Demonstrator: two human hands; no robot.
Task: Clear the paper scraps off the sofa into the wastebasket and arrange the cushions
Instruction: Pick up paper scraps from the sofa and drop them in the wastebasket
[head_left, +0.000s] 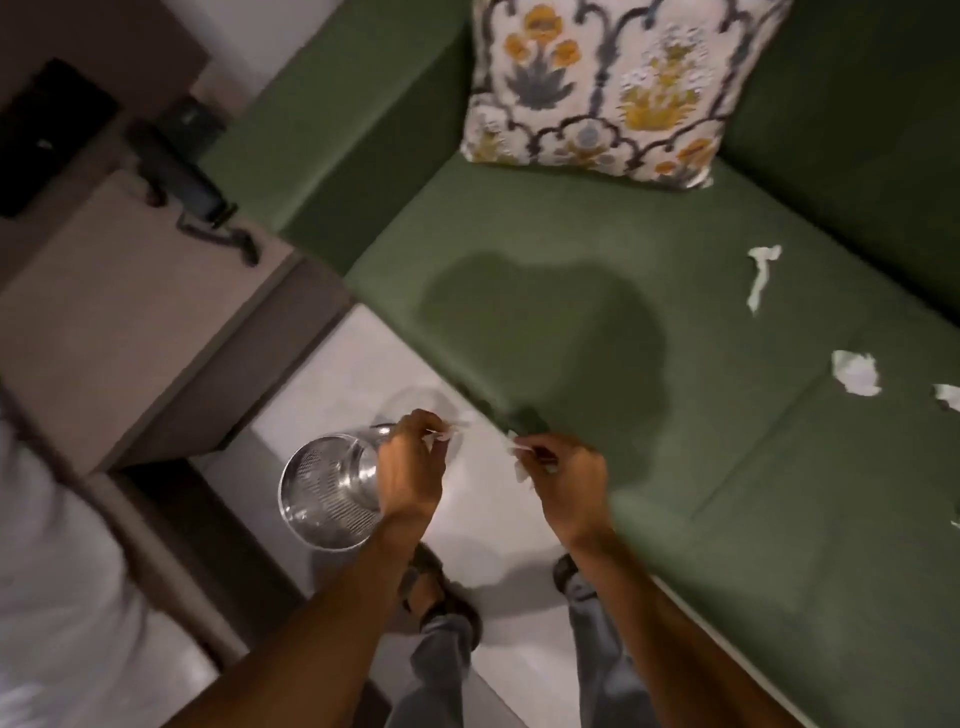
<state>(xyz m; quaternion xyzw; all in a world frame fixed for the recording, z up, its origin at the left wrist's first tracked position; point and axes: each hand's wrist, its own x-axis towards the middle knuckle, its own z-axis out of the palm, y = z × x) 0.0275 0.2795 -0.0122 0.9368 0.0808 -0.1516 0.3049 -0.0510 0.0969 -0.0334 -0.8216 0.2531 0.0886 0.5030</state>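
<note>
A shiny metal wastebasket (324, 491) stands on the pale floor beside the green sofa (571, 291). My left hand (410, 467) hovers over the basket's right rim, pinching a small white paper scrap (449, 431). My right hand (566, 480) is at the sofa's front edge, closed on another white scrap (519, 457). Three more scraps lie on the seat at the right: a long one (759, 275), a crumpled one (857, 371) and one at the frame edge (948, 396). A floral cushion (608, 88) leans upright in the sofa's back corner.
A beige side table (119, 322) with a dark telephone (182, 171) stands left of the sofa arm. White bedding (47, 597) fills the lower left. My feet in sandals (441, 597) are on the floor between the basket and the sofa.
</note>
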